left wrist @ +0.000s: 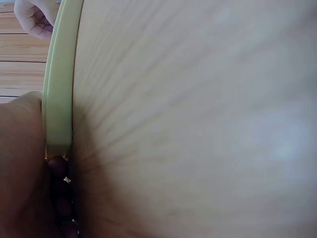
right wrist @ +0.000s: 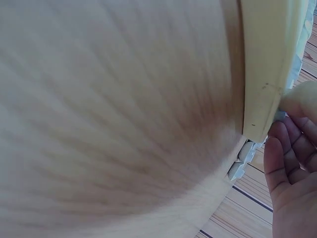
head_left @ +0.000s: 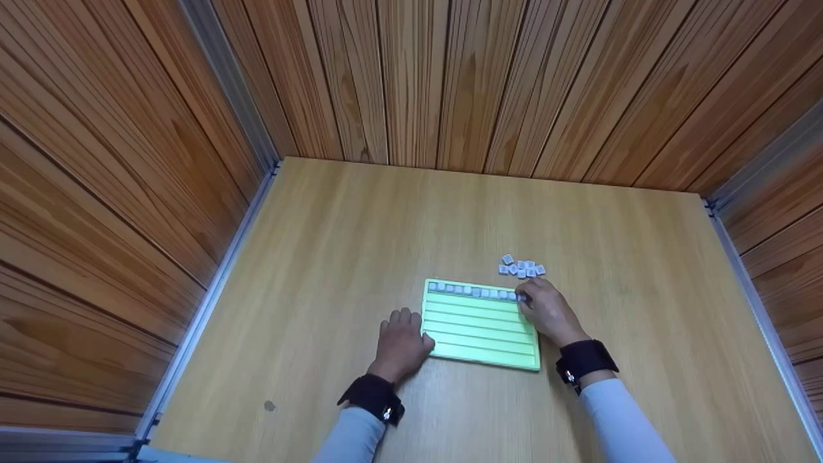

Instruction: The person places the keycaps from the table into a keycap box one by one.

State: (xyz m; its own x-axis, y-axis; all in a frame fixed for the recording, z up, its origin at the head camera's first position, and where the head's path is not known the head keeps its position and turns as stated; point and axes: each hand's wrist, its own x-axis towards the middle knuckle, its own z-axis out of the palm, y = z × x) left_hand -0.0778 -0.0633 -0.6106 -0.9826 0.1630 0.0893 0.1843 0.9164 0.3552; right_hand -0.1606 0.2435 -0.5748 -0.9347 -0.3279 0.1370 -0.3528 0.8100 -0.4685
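Observation:
A light-green ridged board (head_left: 481,332) lies flat on the table. Small pale square tiles (head_left: 467,290) stand in a line along its top groove. At the right end of that row, my right hand (head_left: 550,312) pinches a small tile (right wrist: 280,116) between thumb and fingers. My left hand (head_left: 402,344) rests by the board's lower left side, with its thumb on the edge and its other fingers stretched out alongside. In the left wrist view, the board's side wall (left wrist: 60,99) hides part of the left fingers.
Several loose tiles (head_left: 521,267) lie in a small cluster just beyond the board's upper right corner. The wooden table (head_left: 321,257) is enclosed by plank walls (head_left: 411,83) at the back and sides. A dark round spot (head_left: 269,406) marks the table at front left.

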